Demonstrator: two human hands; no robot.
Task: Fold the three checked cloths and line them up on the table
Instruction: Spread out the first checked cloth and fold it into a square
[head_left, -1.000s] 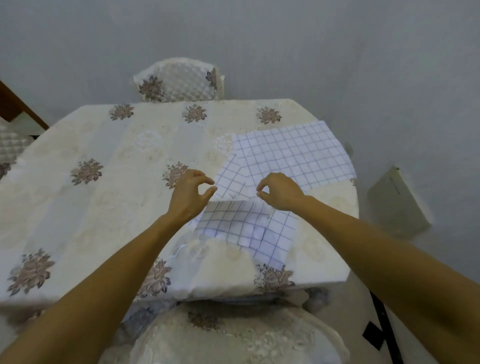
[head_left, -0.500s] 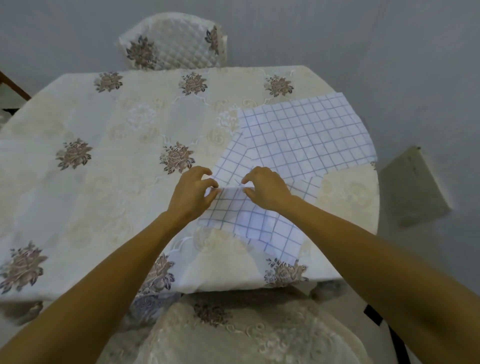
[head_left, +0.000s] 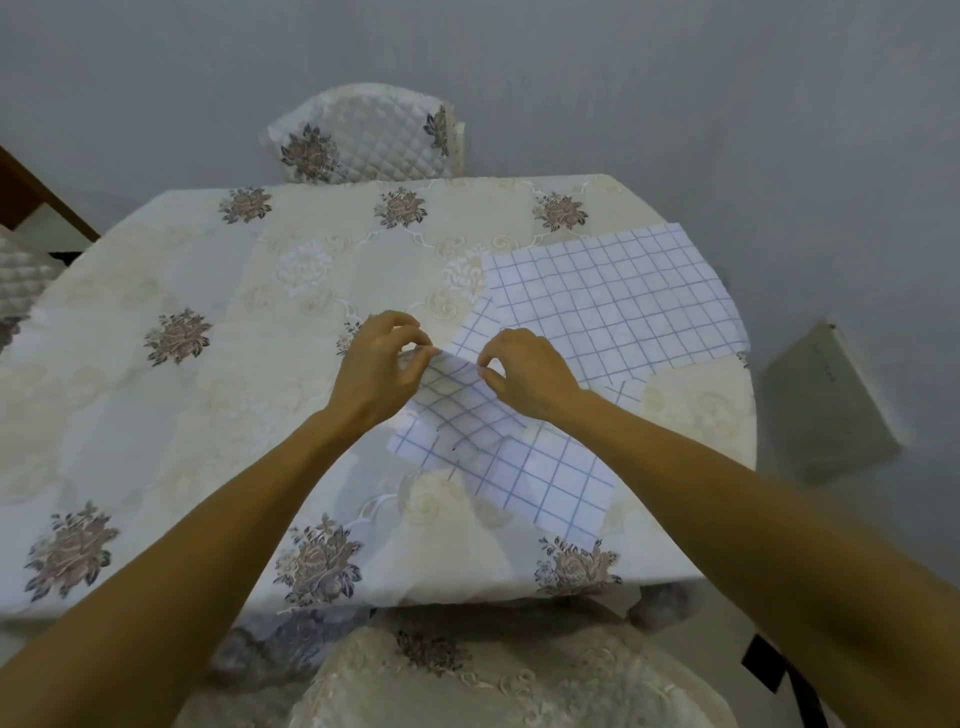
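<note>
White cloths with blue checks lie on the right half of the table (head_left: 156, 415). The near checked cloth (head_left: 519, 462) is partly folded, its upper layer lifted at the far edge. My left hand (head_left: 382, 371) and my right hand (head_left: 524, 371) both pinch that lifted edge, a short gap apart. A larger checked cloth (head_left: 618, 301) lies flat behind my hands, toward the table's right edge. Another checked piece (head_left: 631, 387) shows under it beside my right wrist; I cannot tell whether it is a separate cloth.
A cream tablecloth with brown flower prints covers the table. A quilted chair back (head_left: 369, 135) stands at the far side and another chair (head_left: 493, 686) sits just below me. A pale box (head_left: 826, 400) lies on the floor to the right.
My hands closed together on the near cloth's edge and carried it away from me, laying the near part over itself. The camera view shifted.
</note>
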